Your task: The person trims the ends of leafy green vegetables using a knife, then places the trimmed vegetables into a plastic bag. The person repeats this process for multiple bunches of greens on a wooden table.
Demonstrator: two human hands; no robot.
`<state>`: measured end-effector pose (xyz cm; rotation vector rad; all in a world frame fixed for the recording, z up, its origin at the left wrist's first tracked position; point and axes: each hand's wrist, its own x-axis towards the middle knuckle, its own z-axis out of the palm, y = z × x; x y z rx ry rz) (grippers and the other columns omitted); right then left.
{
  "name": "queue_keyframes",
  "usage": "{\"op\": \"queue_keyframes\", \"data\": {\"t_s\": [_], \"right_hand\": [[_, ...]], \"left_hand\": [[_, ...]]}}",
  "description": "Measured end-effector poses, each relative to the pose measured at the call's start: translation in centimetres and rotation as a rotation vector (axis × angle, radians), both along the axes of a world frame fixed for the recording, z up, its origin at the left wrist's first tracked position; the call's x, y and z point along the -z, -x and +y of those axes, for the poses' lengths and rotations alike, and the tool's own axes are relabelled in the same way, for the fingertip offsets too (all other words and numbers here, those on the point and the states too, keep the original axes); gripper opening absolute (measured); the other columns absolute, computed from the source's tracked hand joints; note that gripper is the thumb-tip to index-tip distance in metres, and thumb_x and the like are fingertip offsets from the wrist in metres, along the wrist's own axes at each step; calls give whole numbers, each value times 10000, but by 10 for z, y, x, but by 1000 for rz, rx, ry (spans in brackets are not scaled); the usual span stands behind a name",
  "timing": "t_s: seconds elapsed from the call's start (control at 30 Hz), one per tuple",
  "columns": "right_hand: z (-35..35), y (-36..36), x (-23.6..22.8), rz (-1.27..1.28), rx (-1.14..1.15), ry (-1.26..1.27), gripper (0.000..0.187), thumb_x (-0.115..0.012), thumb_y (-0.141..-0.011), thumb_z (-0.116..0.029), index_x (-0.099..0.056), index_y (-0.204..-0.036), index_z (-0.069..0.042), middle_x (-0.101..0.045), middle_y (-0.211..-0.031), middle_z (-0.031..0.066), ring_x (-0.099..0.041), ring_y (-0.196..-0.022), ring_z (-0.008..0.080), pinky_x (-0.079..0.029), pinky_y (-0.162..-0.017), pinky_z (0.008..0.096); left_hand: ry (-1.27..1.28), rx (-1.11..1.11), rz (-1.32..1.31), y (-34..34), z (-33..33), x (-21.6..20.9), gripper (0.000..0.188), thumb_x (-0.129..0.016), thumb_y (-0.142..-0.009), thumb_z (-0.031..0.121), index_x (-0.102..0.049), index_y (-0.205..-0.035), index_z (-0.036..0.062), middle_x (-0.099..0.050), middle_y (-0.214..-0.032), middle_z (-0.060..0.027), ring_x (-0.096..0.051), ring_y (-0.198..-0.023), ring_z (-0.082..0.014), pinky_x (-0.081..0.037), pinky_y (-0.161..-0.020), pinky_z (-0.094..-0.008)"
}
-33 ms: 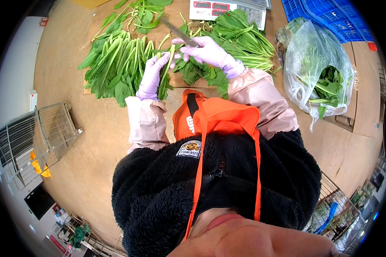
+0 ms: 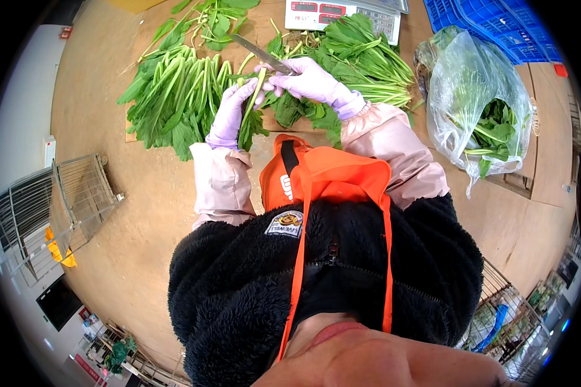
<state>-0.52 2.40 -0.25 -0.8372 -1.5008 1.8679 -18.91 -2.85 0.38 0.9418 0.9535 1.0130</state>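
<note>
My left hand, in a pale purple glove, is closed round a leafy green whose pale stalk points up and whose leaves hang below. Gripped in my gloved right hand is a knife, its blade slanting up to the left. The right fingertips are at the stalk, close to the left ones; whether they pinch it I cannot tell. Beside my left hand lies a pile of greens with stalks toward the far side. Another bunch lies beyond my right hand, and loose leaves lie beneath it.
At the far side stands a white scale. To the right is a clear plastic bag of greens, near a blue crate. More greens lie at the far left. A wire cart stands on the left.
The blade, blurred before, is now sharp and lies slightly lower and farther left. My right fingers have come closer to the stalk, and the held green has shifted slightly right.
</note>
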Motion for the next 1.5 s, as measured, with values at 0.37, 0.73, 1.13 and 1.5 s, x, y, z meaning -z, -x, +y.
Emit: {"op": "queue_keyframes", "data": {"t_s": [0.37,0.73,1.13,1.5], "right_hand": [[26,-3,20,-139,364,-124,236,-565,-827,-193,-621,-996,-38,-640,-667,20,-567,-637,43,-456,-609,212],[5,-40,36,-418,483,-201,459,-559,-821,-202,-460,-1243,-53,-651,-707,-2,-450,-530,40,-363,-508,192],[-59,-211,101,-978,1111,-142,359,-593,-749,-367,-613,-1047,-168,-650,-819,85,-627,-750,235,-479,-695,311],[-63,-225,89,-916,1228,-71,307,-592,-765,-370,-646,-977,-154,-651,-798,98,-635,-763,239,-478,-683,321]], "left_hand": [[-35,-181,164,18,-14,-14,268,-506,-885,255,-626,-917,18,-588,-738,5,-419,-572,-60,-328,-533,-169],[-304,-275,1907,199,104,-6,454,-497,-805,481,-565,-1111,152,-590,-1056,-110,-533,-1006,-303,-413,-851,-376],[-498,-329,1827,146,115,14,505,-490,-812,493,-559,-1143,117,-543,-1157,-134,-500,-1067,-293,-348,-925,-418],[-952,207,1206,-124,98,77,404,-546,-809,352,-541,-1127,102,-559,-1110,-100,-497,-1065,-261,-376,-900,-383]]}}
